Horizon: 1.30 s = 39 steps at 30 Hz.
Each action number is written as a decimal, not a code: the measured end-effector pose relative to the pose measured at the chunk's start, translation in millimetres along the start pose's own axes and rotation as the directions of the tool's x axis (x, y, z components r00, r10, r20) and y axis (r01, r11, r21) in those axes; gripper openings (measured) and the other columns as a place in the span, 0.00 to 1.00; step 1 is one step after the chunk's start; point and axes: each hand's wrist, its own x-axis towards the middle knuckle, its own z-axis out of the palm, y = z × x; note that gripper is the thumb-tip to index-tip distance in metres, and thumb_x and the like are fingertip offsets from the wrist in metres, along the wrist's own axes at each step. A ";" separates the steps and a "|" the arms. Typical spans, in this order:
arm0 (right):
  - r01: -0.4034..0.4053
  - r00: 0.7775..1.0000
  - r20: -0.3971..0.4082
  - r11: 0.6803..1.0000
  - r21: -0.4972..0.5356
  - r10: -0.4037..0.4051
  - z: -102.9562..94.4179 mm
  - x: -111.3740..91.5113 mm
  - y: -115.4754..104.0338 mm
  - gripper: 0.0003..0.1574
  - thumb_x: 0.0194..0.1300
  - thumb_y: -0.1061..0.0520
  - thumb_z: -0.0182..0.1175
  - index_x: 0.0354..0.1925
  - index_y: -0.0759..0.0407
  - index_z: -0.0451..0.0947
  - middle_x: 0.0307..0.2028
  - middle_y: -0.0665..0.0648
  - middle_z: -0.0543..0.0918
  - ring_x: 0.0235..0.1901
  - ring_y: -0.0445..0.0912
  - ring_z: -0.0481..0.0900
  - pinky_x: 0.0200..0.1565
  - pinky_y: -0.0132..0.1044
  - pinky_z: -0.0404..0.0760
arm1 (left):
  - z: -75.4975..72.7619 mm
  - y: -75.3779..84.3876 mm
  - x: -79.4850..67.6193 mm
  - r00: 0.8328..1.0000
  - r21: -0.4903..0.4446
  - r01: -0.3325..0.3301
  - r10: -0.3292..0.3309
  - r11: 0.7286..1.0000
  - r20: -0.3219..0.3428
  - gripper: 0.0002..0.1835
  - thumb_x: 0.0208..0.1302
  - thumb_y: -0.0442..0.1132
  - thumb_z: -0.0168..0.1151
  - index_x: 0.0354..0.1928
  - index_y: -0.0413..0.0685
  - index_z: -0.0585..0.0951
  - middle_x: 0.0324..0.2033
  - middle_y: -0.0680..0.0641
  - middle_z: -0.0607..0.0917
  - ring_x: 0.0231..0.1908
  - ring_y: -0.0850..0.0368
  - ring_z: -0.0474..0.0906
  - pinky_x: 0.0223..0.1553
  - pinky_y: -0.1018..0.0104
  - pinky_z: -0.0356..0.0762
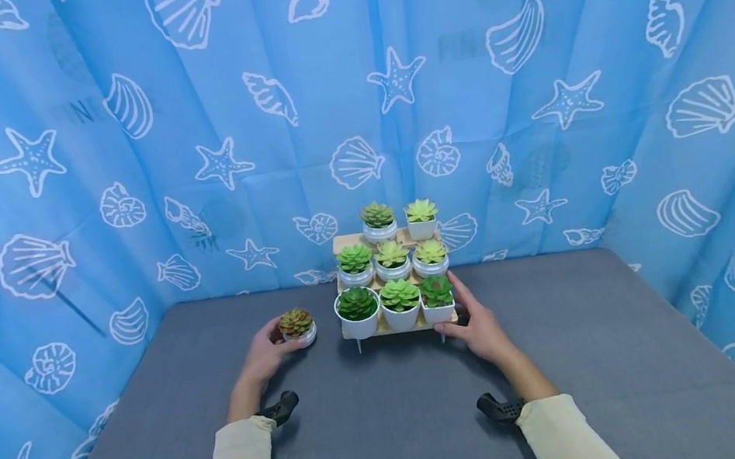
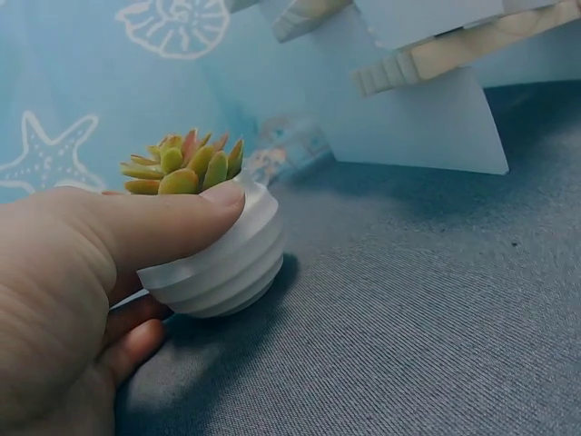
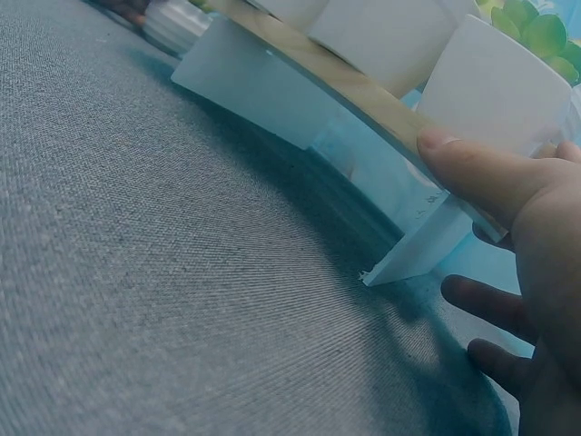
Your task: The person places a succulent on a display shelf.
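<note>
My left hand (image 1: 266, 357) holds a small potted succulent (image 2: 218, 272) with reddish-green leaves and a ribbed white pot. In the left wrist view the thumb lies across the pot's rim, and other fingers curl beneath. Whether the pot's base touches the cloth is hard to tell. Right of it stands a three-tier plant stand (image 1: 346, 241) with wooden shelves and white legs, carrying several potted succulents. My right hand (image 1: 480, 329) grips the stand's right end, thumb on the lowest shelf's front edge (image 3: 390, 127). A dark red-green succulent (image 1: 436, 292) in a square white pot sits beside that hand.
Grey cloth (image 1: 396, 429) covers the table. A blue curtain (image 1: 297, 129) with white shell and starfish prints hangs close behind the stand and along both sides. On the top shelf, two pots (image 1: 422, 229) stand toward the middle and right.
</note>
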 end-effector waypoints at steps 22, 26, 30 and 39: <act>0.025 1.000 -0.015 1.000 -0.012 -0.025 0.2 -0.4 -2.3 0.63 0.57 0.54 0.72 0.77 0.39 0.44 0.61 0.66 0.74 0.53 0.58 0.78 0.56 0.61 0.70 | 2.7 2.2 -1.2 1.000 0.028 0.010 -0.010 1.000 -0.019 0.40 0.57 0.43 0.72 0.69 0.38 0.66 0.60 0.34 0.73 0.59 0.40 0.70 0.57 0.47 0.69; 0.022 1.000 -0.016 1.000 -0.013 -0.022 -0.2 -0.9 -2.0 0.62 0.57 0.55 0.72 0.77 0.40 0.44 0.61 0.65 0.74 0.53 0.59 0.78 0.56 0.61 0.69 | 6.6 2.3 -0.8 0.999 0.038 0.003 -0.002 0.999 -0.035 0.39 0.57 0.43 0.73 0.68 0.39 0.67 0.59 0.34 0.74 0.58 0.41 0.70 0.58 0.47 0.69; 0.025 1.000 -0.015 1.000 -0.011 -0.025 -0.5 -1.6 -1.4 0.62 0.57 0.55 0.72 0.77 0.40 0.45 0.60 0.66 0.74 0.53 0.59 0.77 0.57 0.62 0.68 | 11.1 1.8 -1.9 0.998 0.048 -0.004 0.007 0.999 -0.057 0.39 0.56 0.44 0.73 0.67 0.39 0.68 0.59 0.35 0.74 0.58 0.42 0.70 0.58 0.47 0.69; 0.045 0.999 -0.020 0.999 -0.010 -0.045 0.5 -0.7 0.8 0.62 0.57 0.54 0.72 0.77 0.40 0.45 0.60 0.67 0.74 0.53 0.60 0.77 0.56 0.62 0.69 | 13.6 4.3 0.4 0.991 0.006 0.025 -0.024 1.000 -0.131 0.39 0.56 0.44 0.74 0.67 0.39 0.69 0.59 0.35 0.74 0.59 0.42 0.69 0.58 0.47 0.69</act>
